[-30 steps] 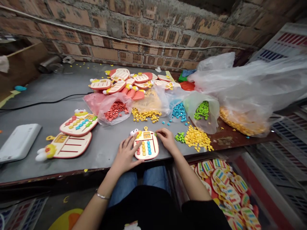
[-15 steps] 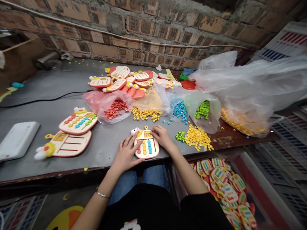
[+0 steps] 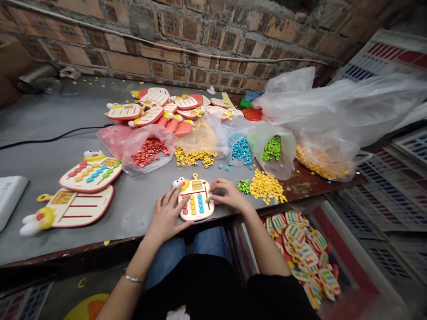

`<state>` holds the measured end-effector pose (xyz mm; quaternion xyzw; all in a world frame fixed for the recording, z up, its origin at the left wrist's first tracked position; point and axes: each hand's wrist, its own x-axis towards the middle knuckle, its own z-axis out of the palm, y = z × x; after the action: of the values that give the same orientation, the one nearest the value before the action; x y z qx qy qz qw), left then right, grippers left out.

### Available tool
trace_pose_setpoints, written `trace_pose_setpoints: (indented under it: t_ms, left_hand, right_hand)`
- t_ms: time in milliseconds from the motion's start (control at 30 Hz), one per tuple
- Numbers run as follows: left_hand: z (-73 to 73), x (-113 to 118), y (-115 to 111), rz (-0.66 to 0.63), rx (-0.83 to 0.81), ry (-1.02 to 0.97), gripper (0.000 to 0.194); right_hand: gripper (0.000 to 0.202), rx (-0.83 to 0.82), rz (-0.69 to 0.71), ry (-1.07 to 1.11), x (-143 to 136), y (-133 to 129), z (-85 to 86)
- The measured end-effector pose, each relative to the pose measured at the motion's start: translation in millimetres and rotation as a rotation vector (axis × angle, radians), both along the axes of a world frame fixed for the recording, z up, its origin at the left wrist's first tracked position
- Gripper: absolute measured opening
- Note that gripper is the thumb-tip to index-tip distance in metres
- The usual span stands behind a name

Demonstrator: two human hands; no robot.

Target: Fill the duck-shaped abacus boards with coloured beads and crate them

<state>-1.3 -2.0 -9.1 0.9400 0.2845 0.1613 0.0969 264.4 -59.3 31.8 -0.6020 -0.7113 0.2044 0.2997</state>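
Observation:
A cream toy board [image 3: 195,213] with a duck head lies at the table's front edge, carrying red, yellow and blue beads in columns. One green bead [image 3: 207,200] sits on its rightmost slot. My left hand [image 3: 167,213] rests with spread fingers on the board's left side. At the right side, my right hand [image 3: 227,194] has its fingers apart beside the green bead, holding nothing visible. Small piles of green beads [image 3: 243,186] and yellow beads [image 3: 267,185] lie to the right of that hand.
Two toy boards [image 3: 88,206] overlap at left, near a white box [image 3: 11,198]. Behind are stacked boards [image 3: 155,96] and open bags of red [image 3: 150,151], yellow, blue [image 3: 241,150] and green beads [image 3: 271,148]. A crate [image 3: 353,266] of filled boards stands below right.
My right hand has moved down the board's right side and its fingers have parted. A green bead now shows on the rightmost slot. The whole view has shifted slightly.

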Motion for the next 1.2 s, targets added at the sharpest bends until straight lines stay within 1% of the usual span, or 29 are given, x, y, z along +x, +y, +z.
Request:
trace_pose_setpoints:
  t_ms: [33,67,133,167,233,300,367,467,533,600,633,700,767,867,933,1000,1067,1100,1133,1200]
  left_hand:
    - [0.1,0,0,-0.002,-0.001,-0.003,0.069]
    - [0.2,0,0,-0.005,-0.002,-0.006,0.07]
    - [0.4,0,0,-0.007,-0.01,-0.01,0.073]
    - [0.5,0,0,-0.008,-0.015,-0.012,0.074]
    - [0.6,0,0,-0.007,-0.024,-0.012,0.074]
    - [0.5,0,0,-0.004,-0.03,-0.007,0.074]
    - [0.6,0,0,-0.001,-0.036,-0.002,0.074]
    - [1.0,0,0,0.0,-0.046,0.0,0.074]
    - [1.4,-1,0,-0.003,-0.046,0.006,0.074]
    - [1.6,-1,0,-0.002,-0.044,0.012,0.074]
    - [1.6,-1,0,0.0,-0.045,0.012,0.074]
    - [1.3,-1,0,0.001,-0.051,0.006,0.075]
    - [0.8,-1,0,0.003,-0.054,-0.002,0.077]
    - [0.4,0,0,0.006,-0.049,0.007,0.077]
    - [0.3,0,0,0.004,-0.04,0.019,0.077]
    - [0.2,0,0,0.005,-0.031,0.023,0.076]
    - [0.0,0,0,0.011,-0.028,0.022,0.076]
    - [-0.1,0,0,0.012,-0.029,0.021,0.075]
    - [-0.2,0,0,0.011,-0.032,0.02,0.075]
    - [-0.3,-1,0,0.003,-0.042,0.019,0.075]
  right_hand:
    - [0.011,0.0,-0.073,-0.015,8,-7,1.5]
    - [0.012,0.009,-0.183,-0.068,18,-14,0.7]
    - [0.011,0.01,-0.41,-0.251,37,-25,-7.2]
    - [0.011,-0.01,-0.481,-0.342,45,-29,-13.3]
    - [0.011,-0.055,-0.543,-0.451,58,-34,-25.7]
    - [0.014,-0.06,-0.557,-0.457,63,-33,-34.5]
    - [0.017,-0.02,-0.559,-0.396,61,-28,-37.1]
    - [0.017,0.082,-0.519,-0.181,47,-13,-31.6]
    - [0.016,0.133,-0.447,-0.003,31,0,-25.4]
    - [0.014,0.14,-0.343,0.113,14,14,-20.9]
    - [0.014,0.133,-0.292,0.13,5,20,-20.0]
    - [0.016,0.111,-0.22,0.084,-10,30,-21.2]
    - [0.017,0.094,-0.206,-0.029,-21,34,-25.9]
    - [0.02,0.08,-0.233,-0.219,-33,29,-33.6]
    - [0.025,0.082,-0.228,-0.299,-38,21,-35.3]
    - [0.029,0.096,-0.191,-0.312,-39,12,-32.7]
    - [0.028,0.116,-0.154,-0.252,-33,1,-27.5]
    - [0.027,0.131,-0.163,-0.217,-27,-5,-25.0]
    - [0.026,0.151,-0.204,-0.198,-19,-12,-23.2]
    - [0.025,0.187,-0.375,-0.233,2,-24,-23.1]
